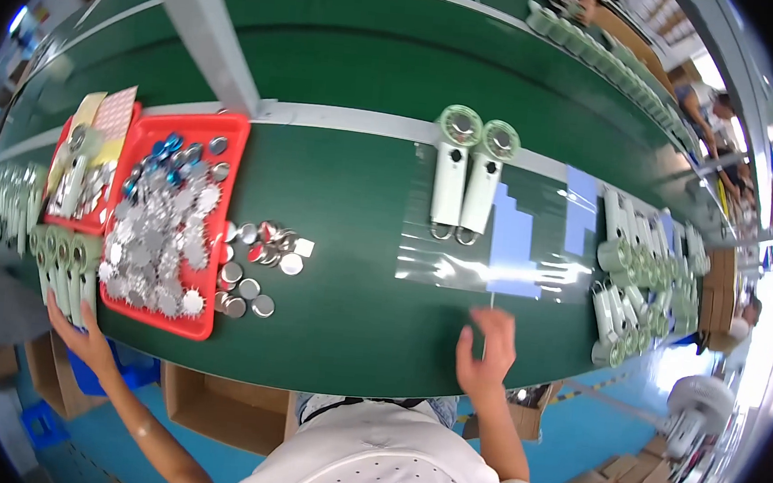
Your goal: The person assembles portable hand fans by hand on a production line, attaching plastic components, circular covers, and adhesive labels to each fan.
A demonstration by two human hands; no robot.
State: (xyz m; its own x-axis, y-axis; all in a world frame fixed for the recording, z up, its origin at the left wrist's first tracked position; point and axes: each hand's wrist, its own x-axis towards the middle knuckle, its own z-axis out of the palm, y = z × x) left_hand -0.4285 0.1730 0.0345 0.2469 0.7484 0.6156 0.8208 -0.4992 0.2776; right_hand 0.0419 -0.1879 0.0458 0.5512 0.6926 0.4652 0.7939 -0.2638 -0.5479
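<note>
At the table's left edge my left hand (pixel 83 341) reaches to the handles of several pale green and white handheld fans (pixel 63 257). Its fingers are stretched out and at or very near the handles; a firm hold does not show. Over the front of the green table my right hand (pixel 490 350) hovers with thumb and fingers apart, nothing in it. Beyond it, two handheld fans (pixel 466 180) lie side by side, green round heads away from me and wrist loops toward me. Under them is a clear plastic sheet (pixel 417 258) with blue patches (pixel 511 251).
A red tray (pixel 203 325) holds silver toothed discs and blue caps. Round metal caps (pixel 249 287) lie loose beside it. A smaller red tray (pixel 89 218) stands farther left. More fans (pixel 626 260) line the right side. A grey post (pixel 203 32) rises behind the trays.
</note>
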